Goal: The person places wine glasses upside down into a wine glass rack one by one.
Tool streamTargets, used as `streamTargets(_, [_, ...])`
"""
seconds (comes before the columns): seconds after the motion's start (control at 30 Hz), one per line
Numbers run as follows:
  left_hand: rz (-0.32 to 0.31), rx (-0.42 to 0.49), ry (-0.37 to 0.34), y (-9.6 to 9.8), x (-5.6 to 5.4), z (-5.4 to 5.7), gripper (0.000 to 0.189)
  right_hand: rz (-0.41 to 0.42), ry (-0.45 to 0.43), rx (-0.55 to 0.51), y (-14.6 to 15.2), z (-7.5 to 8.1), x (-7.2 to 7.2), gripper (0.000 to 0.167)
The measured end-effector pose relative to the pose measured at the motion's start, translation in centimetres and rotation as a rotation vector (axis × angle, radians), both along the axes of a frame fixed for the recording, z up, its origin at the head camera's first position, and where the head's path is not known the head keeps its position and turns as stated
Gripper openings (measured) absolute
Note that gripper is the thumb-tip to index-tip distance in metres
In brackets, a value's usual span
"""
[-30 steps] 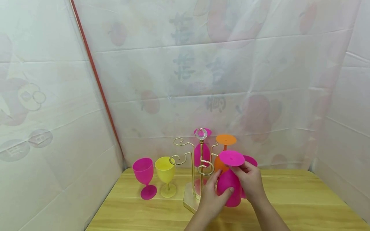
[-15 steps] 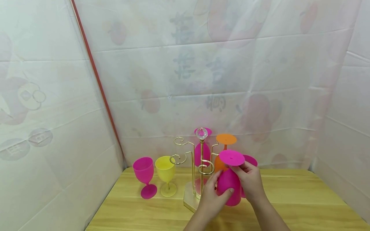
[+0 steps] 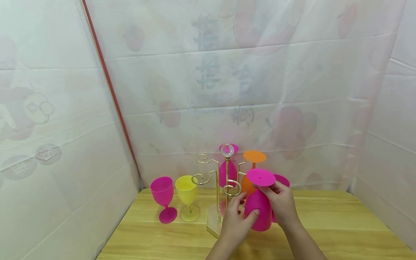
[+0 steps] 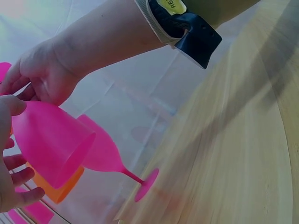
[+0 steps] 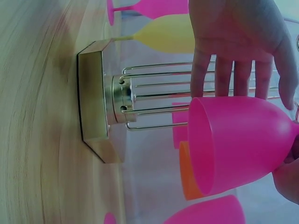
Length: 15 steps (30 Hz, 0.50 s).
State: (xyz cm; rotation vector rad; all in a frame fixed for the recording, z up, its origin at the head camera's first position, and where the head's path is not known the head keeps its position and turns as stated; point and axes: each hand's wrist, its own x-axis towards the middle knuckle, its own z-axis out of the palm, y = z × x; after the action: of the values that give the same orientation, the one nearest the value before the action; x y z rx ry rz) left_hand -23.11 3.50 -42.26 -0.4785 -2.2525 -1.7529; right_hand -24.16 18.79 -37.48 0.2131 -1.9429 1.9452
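Held goblet, pink [image 3: 258,212], inverted at the front right of the gold rack [image 3: 213,222] (head view); right hand [image 3: 282,202] grip closed in a pinch at the stem just under the foot, left hand [image 3: 234,222] grip loosely spread, thumb at the bowl. Hung inverted on the rack: rear pink goblet [image 3: 232,172], and orange goblet [image 3: 255,156] at right rear. Upright on the tabletop [image 3: 331,216]: yellow goblet [image 3: 186,192] left of the rack, outer pink goblet [image 3: 162,195] farther left, far-right pink goblet [image 3: 284,180] to its right.
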Motion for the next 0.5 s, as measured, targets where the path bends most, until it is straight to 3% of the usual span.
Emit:
streamTargets(0.17, [0.074, 0.063, 0.08, -0.9, 0.1, -0.1, 0.031, -0.004, 0.003, 0.0, 0.0, -0.1, -0.1, 0.035])
streamTargets(0.27, [0.143, 0.136, 0.236, -1.7, -0.2, -0.6, 0.022, -0.006, 0.004, -0.004, 0.0, -0.1, -0.1, 0.035])
streamTargets(0.37, [0.251, 0.171, 0.398, -2.6, -1.0, -1.3, 0.02, -0.008, 0.001, 0.005, 0.1, -0.2, -0.1, 0.035])
streamTargets(0.43, [0.305, 0.192, 0.439, -3.3, -1.5, -1.6, 0.017, -0.012, 0.0, 0.011, 0.1, -0.2, -0.2, 0.035])
streamTargets(0.5, [0.327, 0.213, 0.427, -3.9, -2.0, -1.9, 0.018, -0.014, 0.002, 0.015, 0.2, -0.2, -0.2, 0.035])
